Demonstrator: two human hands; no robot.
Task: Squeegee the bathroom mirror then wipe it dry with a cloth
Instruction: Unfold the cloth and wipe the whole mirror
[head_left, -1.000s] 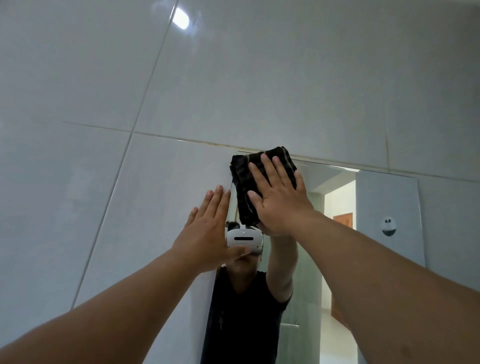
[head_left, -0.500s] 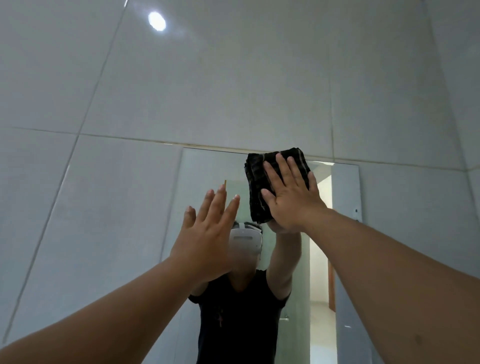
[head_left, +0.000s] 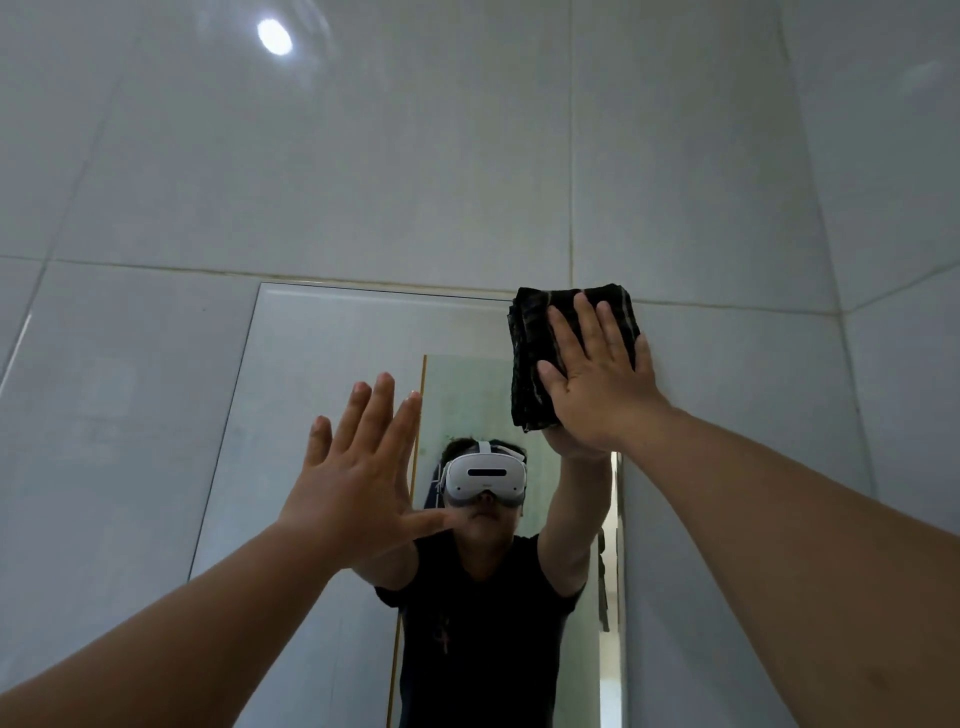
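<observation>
Pressing the folded dark cloth (head_left: 540, 358) flat at the mirror (head_left: 332, 364) top-right corner with our right hand (head_left: 597, 384) open-palmed; left hand (head_left: 358, 478) open, empty. Risk: cloth slips off ungripped, or overruns onto tile.

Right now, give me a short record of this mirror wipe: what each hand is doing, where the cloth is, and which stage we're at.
stage: wiping with the cloth; no squeegee in view
right hand: flat, fingers spread, pressing the folded dark cloth against the glass
cloth position: top right corner of the mirror, reaching its upper edge
left hand: open, empty, fingers spread, raised before the mirror's middle; contact with the glass cannot be told
surroundings: pale tiled wall around the mirror
</observation>
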